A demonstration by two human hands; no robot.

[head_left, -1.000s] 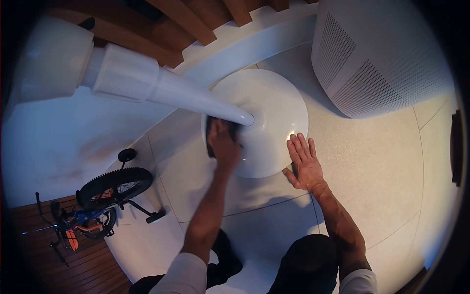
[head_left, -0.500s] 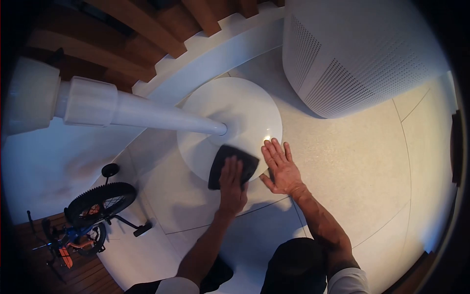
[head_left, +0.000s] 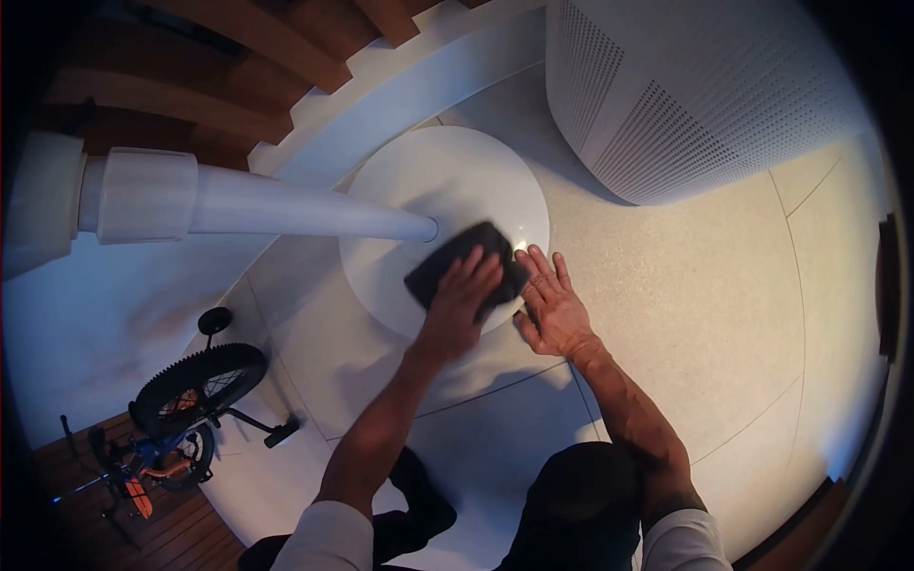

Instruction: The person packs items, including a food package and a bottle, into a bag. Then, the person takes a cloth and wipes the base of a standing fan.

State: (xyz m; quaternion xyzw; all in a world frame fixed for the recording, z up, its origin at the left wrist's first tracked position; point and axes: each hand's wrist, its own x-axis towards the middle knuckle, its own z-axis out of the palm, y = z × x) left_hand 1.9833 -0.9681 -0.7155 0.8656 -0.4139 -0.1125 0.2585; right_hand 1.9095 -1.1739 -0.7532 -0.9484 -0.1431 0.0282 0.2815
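Observation:
A round white base (head_left: 381, 171) lies on the tiled floor, with a white pole (head_left: 305, 208) rising from it toward the left. On the base's near right part is a dark cloth (head_left: 490, 247), slightly blurred. My left hand (head_left: 464, 300) lies on the cloth, fingers spread, pressing it flat against the base. Close to the right of the cloth, my right hand (head_left: 554, 306) rests at the base's right edge with its fingers stretched out and nothing in it.
A tall white perforated housing (head_left: 705, 105) stands at the upper right. Wooden slats (head_left: 248, 57) run along a curved white ledge (head_left: 428, 81) at the top. A small bicycle (head_left: 195, 390) with a black tyre is at the lower left. My knees are near the bottom.
My left hand has moved the cloth from the base's left side to the near edge, then up and right toward my right hand. The view has shifted; my right hand stays at the right edge.

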